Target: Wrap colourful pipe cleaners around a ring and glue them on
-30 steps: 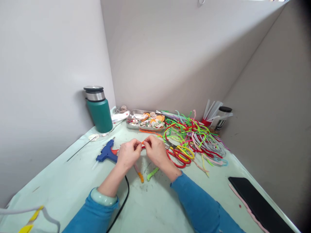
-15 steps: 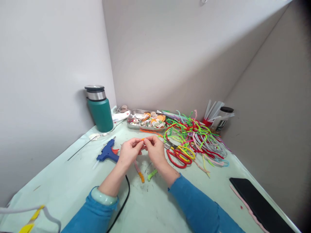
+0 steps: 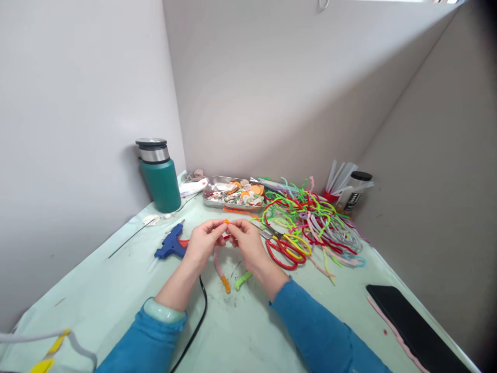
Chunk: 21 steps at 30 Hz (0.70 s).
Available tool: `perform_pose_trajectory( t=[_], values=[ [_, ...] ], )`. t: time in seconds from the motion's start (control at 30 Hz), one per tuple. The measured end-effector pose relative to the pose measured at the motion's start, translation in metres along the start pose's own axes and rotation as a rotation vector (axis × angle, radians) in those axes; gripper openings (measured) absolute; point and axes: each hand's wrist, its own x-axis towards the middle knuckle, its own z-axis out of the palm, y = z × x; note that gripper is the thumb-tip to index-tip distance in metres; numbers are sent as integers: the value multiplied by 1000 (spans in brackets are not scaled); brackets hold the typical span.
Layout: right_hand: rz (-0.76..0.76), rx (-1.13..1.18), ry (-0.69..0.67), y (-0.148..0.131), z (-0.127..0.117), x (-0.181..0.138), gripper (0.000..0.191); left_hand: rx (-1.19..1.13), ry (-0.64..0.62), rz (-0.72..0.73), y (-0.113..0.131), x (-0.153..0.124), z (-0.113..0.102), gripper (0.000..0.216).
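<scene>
My left hand (image 3: 202,246) and my right hand (image 3: 248,243) meet over the middle of the table, both pinching a short orange pipe cleaner piece (image 3: 227,221) between their fingertips. A pink strand with an orange end (image 3: 220,271) hangs down from under my left hand onto the table. A short green piece (image 3: 243,280) lies just below my right hand. Both sleeves are blue, and a pale green bangle (image 3: 163,312) sits on my left wrist.
A blue glue gun (image 3: 171,245) lies left of my hands, its black cord (image 3: 196,324) running toward me. Red and yellow scissors (image 3: 286,245), a heap of coloured pipe cleaners (image 3: 318,220), a metal tray (image 3: 217,181), a teal flask (image 3: 159,176) and a black phone (image 3: 411,326) surround them.
My hands have stayed together on the orange piece, shifting slightly left and nearer. The pink strand now hangs more visibly below my left hand.
</scene>
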Motion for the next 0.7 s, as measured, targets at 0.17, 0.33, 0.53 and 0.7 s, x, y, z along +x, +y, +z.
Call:
perform_pose_trajectory(
  t=[0.17,0.33,0.53,0.7],
  values=[
    [-59,-47,-20,-2,-1,0,16,-43,3,-16,4,-1,-3,32],
    [-173,-174,-75,-3,-7,4,11,122,-44,12,3,-1,-1,26],
    [-154,-92,-57,-7,-5,2,10,-122,-155,-62,1,-1,-2,27],
    [-96,4,-157,-11,-6,0,13,-196,-186,-79,1,1,-6,25]
  ],
)
